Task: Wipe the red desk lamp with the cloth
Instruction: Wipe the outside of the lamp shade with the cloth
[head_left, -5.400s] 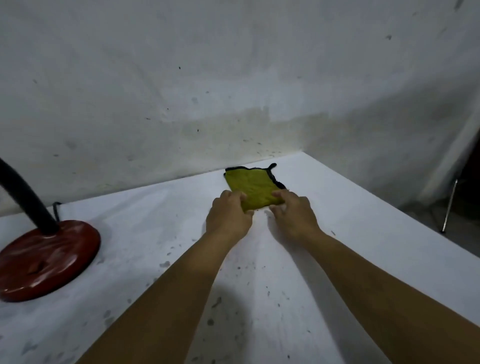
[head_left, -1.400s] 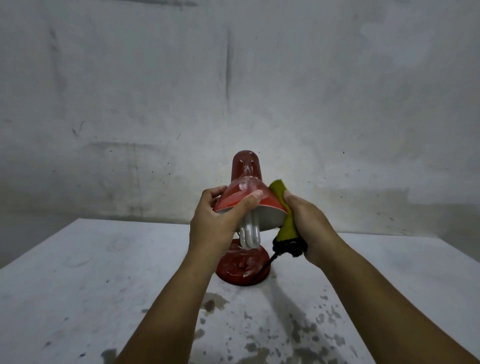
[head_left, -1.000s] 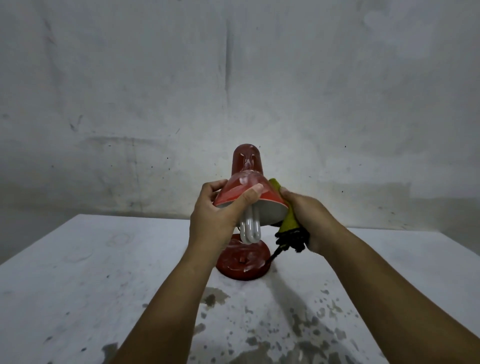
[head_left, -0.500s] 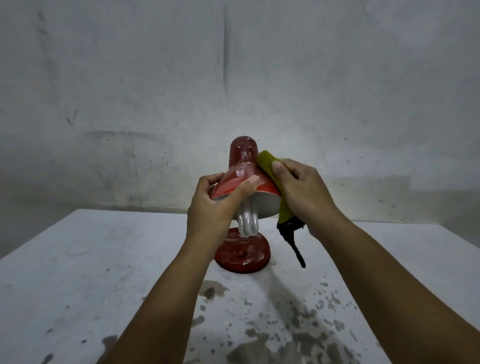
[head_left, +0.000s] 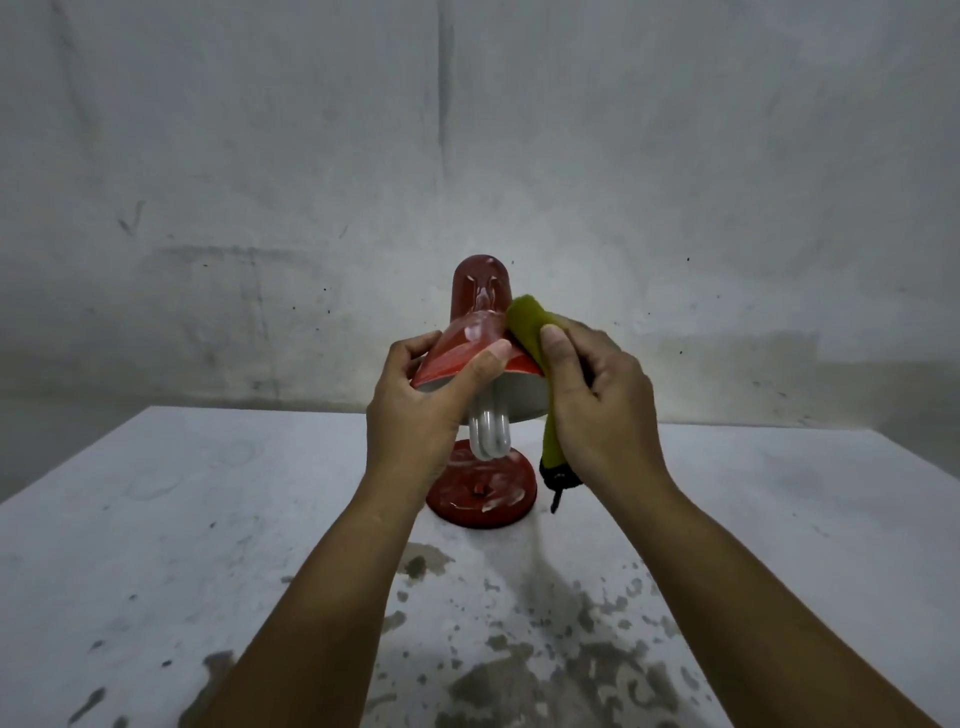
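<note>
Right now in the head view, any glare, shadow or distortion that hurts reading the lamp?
Head view: dim, even light; white glare streaks on the red lamp shade and base; soft shadow falls toward the camera on the table; wide-angle stretch on the forearms; hands and cloth stay sharp.

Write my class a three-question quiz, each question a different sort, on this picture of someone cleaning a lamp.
1. True or false: the left hand grips the rim of the lamp shade.
2. Multiple choice: where is the cloth pressed? A) on the lamp base; B) on the right side of the shade, near its neck; C) flat on the table.
3. Fill in: the bulb hangs out of the shade, above the lamp ____.

Key: 1 true. 2 B: the right hand holds it there. 3 base.
</note>
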